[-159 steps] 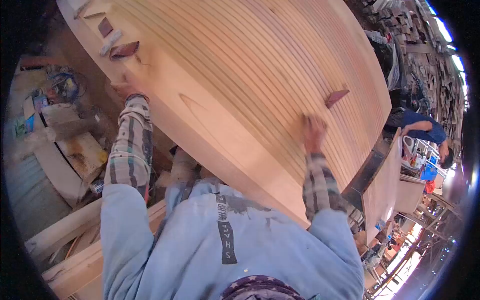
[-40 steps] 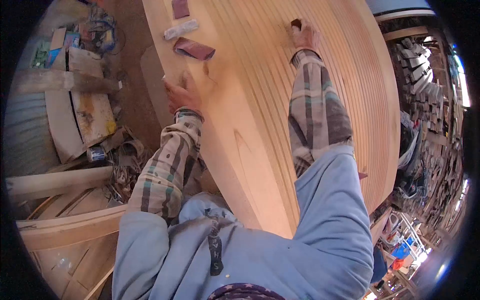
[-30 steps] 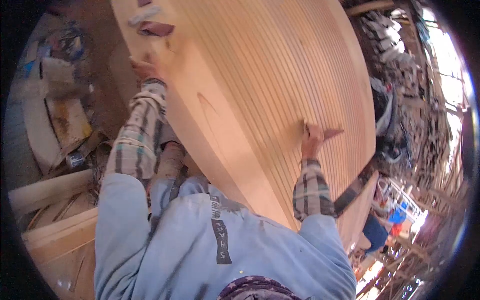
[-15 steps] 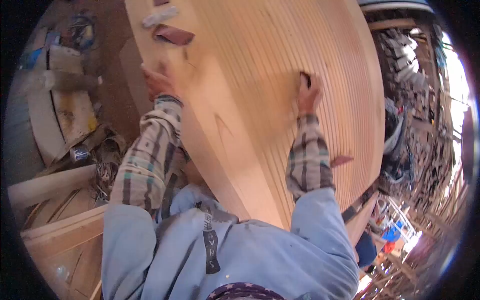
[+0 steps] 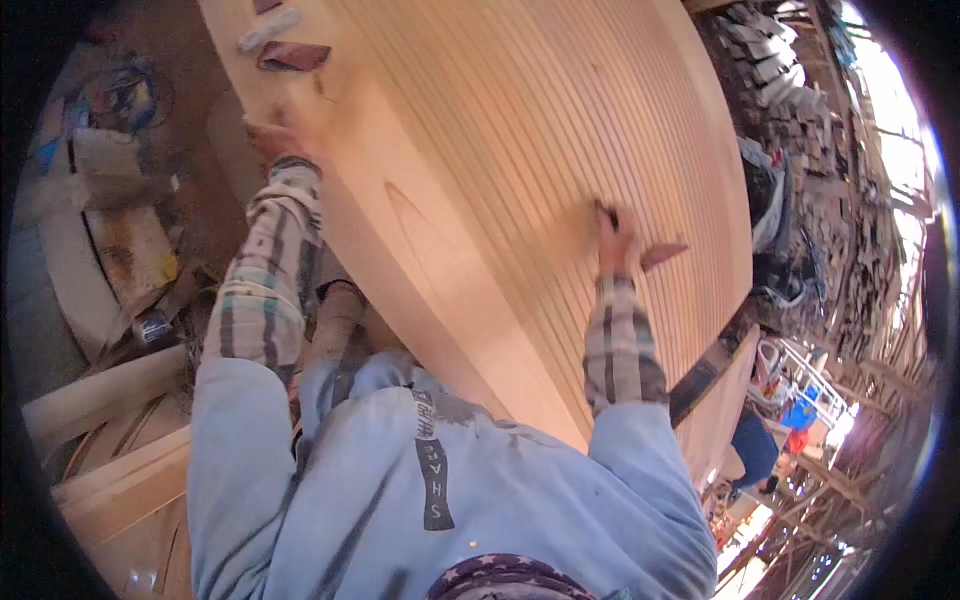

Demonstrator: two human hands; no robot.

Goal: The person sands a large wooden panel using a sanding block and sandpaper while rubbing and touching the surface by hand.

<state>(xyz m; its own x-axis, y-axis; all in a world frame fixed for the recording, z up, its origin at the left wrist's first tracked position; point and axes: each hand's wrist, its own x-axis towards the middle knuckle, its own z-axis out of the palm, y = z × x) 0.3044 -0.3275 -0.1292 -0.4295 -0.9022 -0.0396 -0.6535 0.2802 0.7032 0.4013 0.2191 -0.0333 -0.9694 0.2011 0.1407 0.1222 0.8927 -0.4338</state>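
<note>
A large wooden panel (image 5: 420, 260) with many long parallel grooves lies in front of me. My left hand (image 5: 275, 140) rests at its left edge, fingers apart and somewhat blurred, with no object visible in it. On the grooved face, my right hand (image 5: 618, 240) is closed with the fingers curled down; something dark shows between thumb and fingers, too hidden to name. Just right of that hand lies a folded reddish-brown sandpaper piece (image 5: 662, 254). Another sandpaper piece (image 5: 293, 56) sits near the upper left edge, beside a small whitish roll-shaped object (image 5: 270, 28).
Stacked wood offcuts (image 5: 790, 150) line the right side, with dark plastic bags (image 5: 780, 270) beneath. Boards and a pale beam (image 5: 110, 385) lie at the left. Part of another person (image 5: 752, 448) in dark blue shows at lower right.
My right hand has slid down the grooves toward me, close to the sandpaper piece. My left hand stays at the panel's edge. The whole view has shifted slightly.
</note>
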